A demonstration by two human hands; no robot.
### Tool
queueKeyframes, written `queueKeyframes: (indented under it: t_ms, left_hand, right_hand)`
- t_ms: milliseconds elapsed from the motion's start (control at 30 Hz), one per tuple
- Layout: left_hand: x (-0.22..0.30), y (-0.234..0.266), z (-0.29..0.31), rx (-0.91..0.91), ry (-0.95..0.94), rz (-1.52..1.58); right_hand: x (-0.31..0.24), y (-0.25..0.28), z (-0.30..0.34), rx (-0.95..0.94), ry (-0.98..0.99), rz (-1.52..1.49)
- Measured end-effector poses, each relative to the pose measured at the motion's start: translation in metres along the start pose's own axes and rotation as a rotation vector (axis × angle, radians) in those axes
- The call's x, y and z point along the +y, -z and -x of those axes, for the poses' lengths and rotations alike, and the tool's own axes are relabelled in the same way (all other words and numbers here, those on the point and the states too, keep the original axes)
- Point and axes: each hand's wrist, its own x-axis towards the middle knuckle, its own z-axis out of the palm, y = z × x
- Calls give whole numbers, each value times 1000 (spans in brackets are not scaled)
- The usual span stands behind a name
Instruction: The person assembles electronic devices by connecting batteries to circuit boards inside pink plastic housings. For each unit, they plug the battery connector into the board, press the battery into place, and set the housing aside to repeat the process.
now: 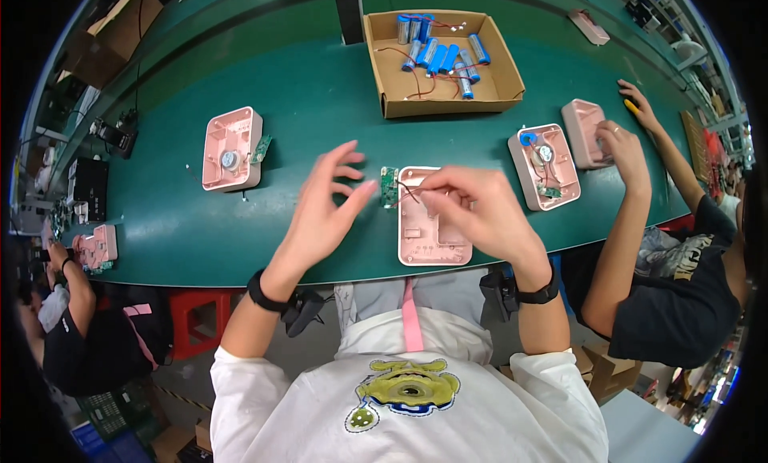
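Low in the frame, the two forearms rise from the lower edge, each with a black wrist strap. Just above them, at centre, a pink shell (432, 223) lies open-side up on the green worktop (320, 103). The right hand (480, 211) rests over the shell, its fingers (432, 184) pinched on thin red wires (410, 192) that run to a small green board (390, 186) at the shell's upper-left corner. The left hand (324, 207) is held just left of the board, fingers (348, 175) spread and released, gripping nothing (the thumb tip comes near the board, though contact cannot be told).

For this step to go well, the wires are best kept slack and held near their ends, with the board steadied by the free hand so the solder joints are not strained.

Farther up, a second pink shell (230, 149) lies at left and a third shell (544, 167), already wired, at right, beside a co-worker's hand (620, 147). At the top centre a cardboard box (504, 83) holds blue cells (436, 55) with red leads.
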Motion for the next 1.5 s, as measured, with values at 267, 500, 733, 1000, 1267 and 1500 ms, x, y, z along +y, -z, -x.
queueKeyframes:
  t_ms: [267,500,733,1000,1267,1500]
  left_hand:
    - [-18,-8,-48,-494,301,107]
    - [-22,-10,-45,-493,348,221]
    - [-25,-13,-47,-483,346,266]
    - [-24,-19,-42,-472,322,344]
    - [-25,-27,-31,-371,80,349]
    - [-15,-27,-31,-285,-221,121]
  right_hand:
    - [-10,5,1,305,-233,-525]
    - [-4,12,8,426,-137,-647]
    - [-7,15,8,389,-189,-774]
    - [-4,5,4,157,-375,-408]
    - [4,-16,-18,234,-143,264]
    - [3,-20,-18,258,-76,317]
